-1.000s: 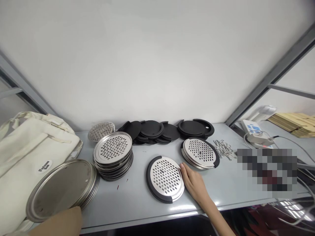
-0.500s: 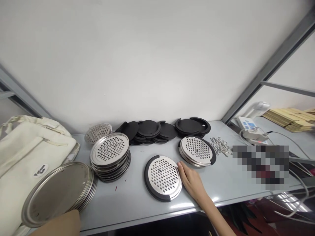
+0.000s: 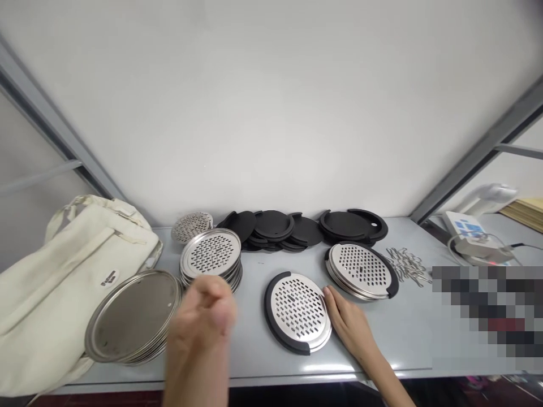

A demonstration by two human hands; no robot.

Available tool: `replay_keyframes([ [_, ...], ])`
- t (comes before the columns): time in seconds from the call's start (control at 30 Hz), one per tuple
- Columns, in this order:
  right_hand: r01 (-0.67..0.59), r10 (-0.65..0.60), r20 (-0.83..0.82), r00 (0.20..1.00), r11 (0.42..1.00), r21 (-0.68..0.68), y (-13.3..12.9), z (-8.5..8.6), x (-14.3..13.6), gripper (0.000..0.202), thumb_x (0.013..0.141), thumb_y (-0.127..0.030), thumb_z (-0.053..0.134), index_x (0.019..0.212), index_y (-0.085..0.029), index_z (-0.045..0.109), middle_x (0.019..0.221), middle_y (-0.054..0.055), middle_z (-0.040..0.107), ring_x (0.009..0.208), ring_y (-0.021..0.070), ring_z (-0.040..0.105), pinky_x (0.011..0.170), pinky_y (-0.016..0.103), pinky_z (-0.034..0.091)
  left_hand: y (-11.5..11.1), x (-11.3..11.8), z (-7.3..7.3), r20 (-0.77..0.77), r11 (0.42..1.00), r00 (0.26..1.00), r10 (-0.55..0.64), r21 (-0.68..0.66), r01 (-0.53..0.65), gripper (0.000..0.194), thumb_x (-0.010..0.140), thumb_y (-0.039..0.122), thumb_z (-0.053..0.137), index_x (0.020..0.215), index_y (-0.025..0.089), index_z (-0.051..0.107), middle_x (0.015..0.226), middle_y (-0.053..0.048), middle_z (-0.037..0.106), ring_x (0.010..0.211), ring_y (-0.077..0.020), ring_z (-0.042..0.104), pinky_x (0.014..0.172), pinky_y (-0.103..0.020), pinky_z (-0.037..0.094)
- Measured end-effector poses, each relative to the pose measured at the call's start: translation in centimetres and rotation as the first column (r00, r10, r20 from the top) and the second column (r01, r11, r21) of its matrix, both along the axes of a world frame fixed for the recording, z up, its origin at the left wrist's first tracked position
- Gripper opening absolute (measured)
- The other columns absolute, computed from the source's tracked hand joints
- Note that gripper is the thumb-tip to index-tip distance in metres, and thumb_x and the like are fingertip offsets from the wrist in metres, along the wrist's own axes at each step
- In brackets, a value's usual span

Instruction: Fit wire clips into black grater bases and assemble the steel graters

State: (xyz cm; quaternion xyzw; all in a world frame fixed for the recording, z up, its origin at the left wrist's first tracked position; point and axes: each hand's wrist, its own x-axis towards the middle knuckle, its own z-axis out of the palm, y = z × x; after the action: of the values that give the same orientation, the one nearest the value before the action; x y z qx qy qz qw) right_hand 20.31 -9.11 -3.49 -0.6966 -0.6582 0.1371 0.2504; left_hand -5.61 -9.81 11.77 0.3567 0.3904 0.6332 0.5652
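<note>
Steel disc: perforated disc (image 3: 302, 312), lying flat near the middle of the grey table (image 3: 254, 339), its left side set inside the black rim of a holder (image 3: 276, 327), its right edge clear of that rim.
Right hand: right hand (image 3: 348, 323), fingers close together, fingertips against the disc's right edge; whether they pinch it, I cannot tell.
Left hand: left hand (image 3: 203, 308), raised in front of the metal stacks, blurred, fingers curled toward the thumb; I cannot tell whether anything is between them.
Second holder: black holder (image 3: 394, 282) bearing several layered perforated discs (image 3: 360, 268), just beyond the right hand.
Holders along the wall: black holders (image 3: 274, 225), overlapping in a row, no metal seen in their raised rims.
Perforated stack: stack of perforated discs (image 3: 214, 253), partly behind the left hand.
Plain stack: round plates (image 3: 131, 316), beside a cream bag (image 3: 72, 277) whose contents are hidden.
Wire hooks: loose heap of hooks (image 3: 407, 265), right of the second holder.
</note>
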Motion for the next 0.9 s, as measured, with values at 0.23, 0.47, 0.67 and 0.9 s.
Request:
replay_keyframes([
  [0.23,0.012,-0.012,-0.019,1.0,1.0,0.007,-0.1,-0.1,0.0,0.038,0.094,-0.046,0.023,0.081,-0.022,0.051,0.064,0.005,0.064,0.057,0.0212,0.062,0.051,0.026,0.035,-1.0,2.2,-2.2,0.111,0.982,0.976,-0.188,0.039,0.185,0.024,0.066,0.03,0.067,0.062,0.016,0.048,0.053,0.005,0.036,0.043,-0.0036,0.03,0.044,-0.02,0.027],
  [0.47,-0.009,0.009,-0.018,1.0,1.0,0.002,-0.2,-0.1,0.0,0.04,0.093,-0.048,0.022,0.082,-0.023,0.051,0.064,0.004,0.064,0.057,0.0211,0.062,0.05,0.026,0.035,-2.4,2.0,-2.0,0.144,0.981,0.977,-0.157,0.14,0.136,0.028,0.065,0.035,0.073,0.058,0.017,0.054,0.056,0.004,0.035,0.045,-0.0044,0.031,0.044,-0.021,0.024],
  [0.67,-0.006,0.006,-0.006,1.0,1.0,0.022,-0.1,-0.5,0.2,0.043,0.092,-0.05,0.023,0.089,-0.021,0.054,0.071,0.008,0.068,0.069,0.0258,0.065,0.054,0.027,0.038,-3.4,2.2,-1.8,0.147,0.984,0.979,-0.14,0.13,0.121,0.031,0.062,0.039,0.076,0.055,0.017,0.055,0.055,0.003,0.037,0.046,-0.0057,0.033,0.045,-0.021,0.028],
  [0.9,0.006,-0.002,-0.058,0.998,0.998,0.069,-0.1,-0.7,0.0,0.039,0.093,-0.048,0.024,0.086,-0.021,0.052,0.07,0.009,0.065,0.065,0.0243,0.063,0.055,0.028,0.038,-6.1,-3.3,-4.2,-0.268,0.951,0.914,0.305,0.144,-0.275,0.026,0.075,0.049,0.052,0.063,0.026,0.055,0.047,0.003,0.044,0.045,-0.0121,0.043,0.042,-0.022,0.037],
])
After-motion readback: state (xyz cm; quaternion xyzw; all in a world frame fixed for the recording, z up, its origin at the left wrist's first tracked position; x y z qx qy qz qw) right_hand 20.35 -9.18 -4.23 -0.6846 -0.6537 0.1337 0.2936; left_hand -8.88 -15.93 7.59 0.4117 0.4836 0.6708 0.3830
